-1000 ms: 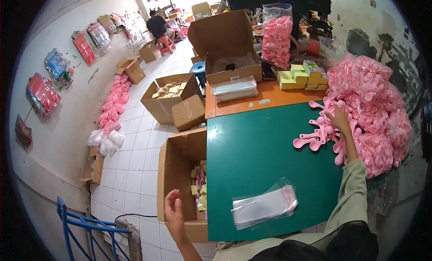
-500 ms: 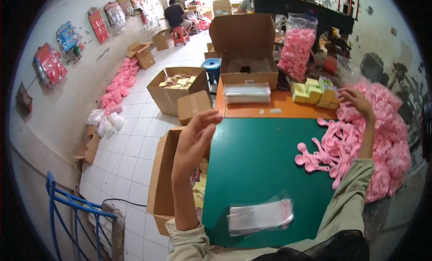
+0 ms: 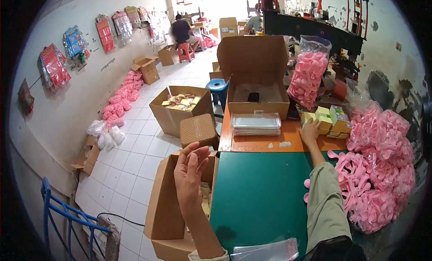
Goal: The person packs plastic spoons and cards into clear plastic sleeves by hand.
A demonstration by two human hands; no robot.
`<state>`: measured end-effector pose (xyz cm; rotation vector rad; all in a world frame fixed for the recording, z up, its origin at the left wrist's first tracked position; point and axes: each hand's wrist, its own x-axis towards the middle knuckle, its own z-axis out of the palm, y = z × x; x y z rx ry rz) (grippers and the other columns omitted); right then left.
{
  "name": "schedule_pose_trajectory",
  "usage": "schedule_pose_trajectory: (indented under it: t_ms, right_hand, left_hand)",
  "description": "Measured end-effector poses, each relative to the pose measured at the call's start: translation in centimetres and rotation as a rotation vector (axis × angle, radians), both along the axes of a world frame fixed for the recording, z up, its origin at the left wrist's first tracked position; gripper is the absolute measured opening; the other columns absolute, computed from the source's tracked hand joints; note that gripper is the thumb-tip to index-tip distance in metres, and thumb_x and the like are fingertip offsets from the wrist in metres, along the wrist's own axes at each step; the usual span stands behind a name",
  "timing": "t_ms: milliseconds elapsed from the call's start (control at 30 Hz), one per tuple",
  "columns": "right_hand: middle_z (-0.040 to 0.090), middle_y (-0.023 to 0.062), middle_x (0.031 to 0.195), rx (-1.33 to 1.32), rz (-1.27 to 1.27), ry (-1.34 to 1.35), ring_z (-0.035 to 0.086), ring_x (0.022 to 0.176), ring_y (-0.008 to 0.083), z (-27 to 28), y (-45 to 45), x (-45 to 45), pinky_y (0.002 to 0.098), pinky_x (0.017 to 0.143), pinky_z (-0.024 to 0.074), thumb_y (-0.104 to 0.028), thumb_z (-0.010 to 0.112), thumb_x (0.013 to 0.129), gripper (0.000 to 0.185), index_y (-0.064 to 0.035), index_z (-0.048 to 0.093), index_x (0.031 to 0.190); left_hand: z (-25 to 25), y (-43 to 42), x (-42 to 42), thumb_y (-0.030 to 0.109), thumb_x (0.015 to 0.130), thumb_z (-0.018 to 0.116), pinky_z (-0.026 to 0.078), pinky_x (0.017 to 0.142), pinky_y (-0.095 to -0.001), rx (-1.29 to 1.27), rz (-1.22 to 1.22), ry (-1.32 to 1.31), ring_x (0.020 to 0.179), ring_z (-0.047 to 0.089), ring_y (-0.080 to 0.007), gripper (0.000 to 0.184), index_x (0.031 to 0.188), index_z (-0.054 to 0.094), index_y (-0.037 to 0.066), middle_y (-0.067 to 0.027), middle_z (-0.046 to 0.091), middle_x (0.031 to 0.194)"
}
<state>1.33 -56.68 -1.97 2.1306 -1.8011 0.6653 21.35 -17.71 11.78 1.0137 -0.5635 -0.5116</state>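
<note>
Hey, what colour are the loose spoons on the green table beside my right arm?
Pink; the head view shows the spoons.

There are at least 3 stacks of yellow packs (image 3: pixel 323 118), 2 piles of clear sleeves (image 3: pixel 256 123), 1 upright bag of pink spoons (image 3: pixel 308 76) and 1 blue stool (image 3: pixel 218 89).

We list: small cartons (image 3: pixel 323 122), yellow, three o'clock. Loose spoons (image 3: pixel 353 172), pink, between three and four. Sleeve (image 3: pixel 326 207), sage green, four. Tabletop (image 3: pixel 261 193), deep green, five. Floor tiles (image 3: pixel 114 173), white, grey-gridded, eight. Box (image 3: pixel 198 131), brown, woven pattern, nine. Far stool (image 3: pixel 186 51), red, eleven. Near stool (image 3: pixel 218 85), blue, twelve.
</note>
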Motion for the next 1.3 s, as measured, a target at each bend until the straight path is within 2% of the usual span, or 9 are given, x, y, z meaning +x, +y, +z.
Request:
schedule_pose_trajectory:
  t_ms: [233, 667, 700, 800, 900, 1000, 1033, 1200, 1300]
  right_hand:
    - [0.045, 0.0171, 0.112, 0.063, 0.023, 0.025, 0.039, 0.112, 0.0333, 0.1, 0.0, -0.5, 0.043, 0.093, 0.0398, -0.029, 0.076, 0.066, 0.062, 0.0005, 0.048, 0.112]
    - [0.033, 0.0341, 0.124, 0.1, 0.073, -0.168, 0.033, 0.118, 0.0484, -1.5, -0.9, -0.6, 0.0539, 0.092, 0.0363, -0.038, 0.069, 0.073, 0.069, -0.0039, 0.036, 0.124]
    - [0.033, 0.0363, 0.123, 0.257, -0.012, -0.24, 0.034, 0.116, 0.0487, 0.2, 1.0, 0.3, 0.0544, 0.092, 0.0351, -0.034, 0.069, 0.074, 0.071, -0.0045, 0.033, 0.127]
    - [0.046, 0.0309, 0.111, 0.112, -0.049, -0.173, 0.04, 0.112, 0.0454, -2.3, -0.2, 0.3, 0.0534, 0.088, 0.0377, -0.029, 0.068, 0.075, 0.069, -0.0049, 0.031, 0.129]
    - [0.045, 0.0278, 0.112, 0.08, 0.198, -0.4, 0.046, 0.104, 0.0409, -3.4, -0.8, -2.1, 0.0507, 0.083, 0.0412, -0.028, 0.065, 0.078, 0.057, -0.0055, 0.037, 0.122]
    - [0.054, 0.0147, 0.104, 1.065, 0.442, -1.285, 0.049, 0.102, 0.0279, -0.9, -0.4, -6.6, 0.043, 0.078, 0.0465, -0.034, 0.061, 0.08, 0.054, -0.0074, 0.042, 0.123]
    - [0.055, 0.0103, 0.104, 1.156, 0.433, -1.572, 0.053, 0.093, 0.0245, 1.1, 3.2, -7.1, 0.0396, 0.076, 0.0477, -0.036, 0.055, 0.085, 0.044, -0.0083, 0.048, 0.118]
    - [0.056, 0.0108, 0.108, 1.468, 0.764, -1.87, 0.056, 0.093, 0.025, 3.8, 15.1, -8.7, 0.0386, 0.077, 0.0495, -0.038, 0.052, 0.087, 0.044, -0.0094, 0.047, 0.12]
    - [0.055, 0.0123, 0.116, 1.524, 0.959, -1.826, 0.057, 0.098, 0.0248, 5.0, 20.7, -7.7, 0.0384, 0.08, 0.0496, -0.041, 0.049, 0.088, 0.05, -0.0085, 0.044, 0.125]
  left_hand:
    - [0.7, -0.7, -1.7, 0.023, 0.093, 0.049, 0.042, 0.09, -0.0307, -0.006, -0.124, -0.027, 0.101, 0.057, -0.0166, 0.032, 0.117, 0.048, 0.002, -0.0106, 0.06, 0.104]
    - [0.1, -1.8, -2.3, 0.019, 0.093, 0.049, 0.042, 0.089, -0.0288, -0.014, -0.173, -0.159, 0.101, 0.056, -0.0154, 0.028, 0.116, 0.051, 0.003, -0.0095, 0.061, 0.103]
    - [0.1, -1.8, -2.3, 0.019, 0.093, 0.049, 0.041, 0.088, -0.029, -0.013, -0.176, -0.166, 0.101, 0.056, -0.0157, 0.028, 0.117, 0.051, 0.004, -0.0095, 0.062, 0.103]
    - [-0.4, -2.1, -2.1, 0.019, 0.093, 0.049, 0.04, 0.088, -0.0289, -0.017, -0.199, -0.211, 0.1, 0.056, -0.0156, 0.028, 0.117, 0.051, 0.004, -0.0089, 0.062, 0.103]
    - [-0.2, -2.1, -2.3, 0.019, 0.093, 0.049, 0.04, 0.088, -0.0294, -0.01, -0.207, -0.201, 0.101, 0.056, -0.0151, 0.028, 0.117, 0.051, 0.004, -0.0078, 0.062, 0.103]
    - [-0.2, -2.6, -2.9, 0.019, 0.093, 0.049, 0.04, 0.088, -0.03, 0.016, -0.234, -0.182, 0.101, 0.056, -0.0153, 0.028, 0.116, 0.051, 0.005, -0.0076, 0.062, 0.103]
    - [-0.7, -3.2, -3.1, 0.019, 0.093, 0.049, 0.04, 0.088, -0.0297, 0.015, -0.248, -0.185, 0.101, 0.056, -0.0154, 0.028, 0.116, 0.051, 0.005, -0.0076, 0.062, 0.102]
    - [-5.0, -7.4, -4.7, 0.027, 0.092, 0.053, 0.042, 0.084, -0.0296, 0.152, -0.44, -0.292, 0.107, 0.052, -0.0186, 0.043, 0.128, 0.041, 0.008, -0.012, 0.054, 0.116]
    - [-8.5, -8.8, -7.2, 0.034, 0.088, 0.058, 0.043, 0.091, -0.0346, 0.222, -0.734, 0.02, 0.111, 0.05, -0.0224, 0.062, 0.136, 0.029, 0.008, -0.014, 0.045, 0.126]
